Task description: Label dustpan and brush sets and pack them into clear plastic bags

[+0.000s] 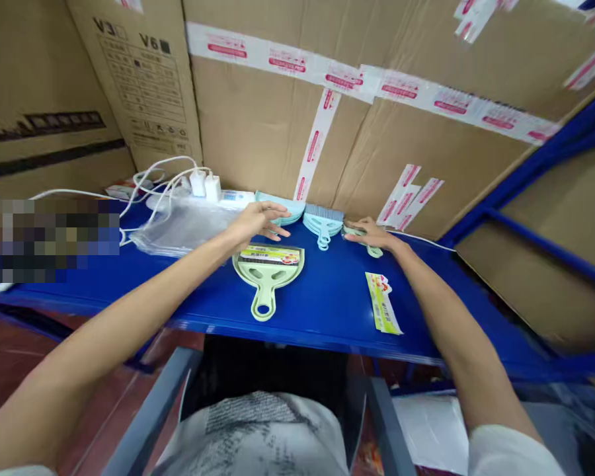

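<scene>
Far left of the blue shelf (327, 297) there's a tangle of white cables (153, 178) running to a power strip with chargers (205, 185) plugged in, and a stack of clear plastic bags (178, 228) lying flat beside it.

Next comes the left hand (258, 219) — fingers loosely spread and a bit curled, hovering over the top edge of the green dustpan (268, 271), reaching toward the pale blue dustpans (280, 206) stacked against the cardboard boxes (377, 132). It isn't pinching anything as far as I can tell.

The green dustpan lies flat near the middle of the shelf with a printed label card (270, 254) already set across its wide end. Its long axis runs roughly front to back: pan mouth toward the boxes, handle with the hanging hole toward the person. So that one looks partly put together — pan and card are there, but no brush sits on it yet, by my reading.

Right of that, a small stack of blue brushes (322, 221) sits by the boxes, bristles toward the back and handles pointing forward.

Then the right hand (371, 233) rests palm down on a green brush (361, 237), fingers closed lightly over it. The handle tip pokes out toward the front right.

Nearer the front edge lie more label cards (383, 303), long side running front to back, unused so far.
</scene>
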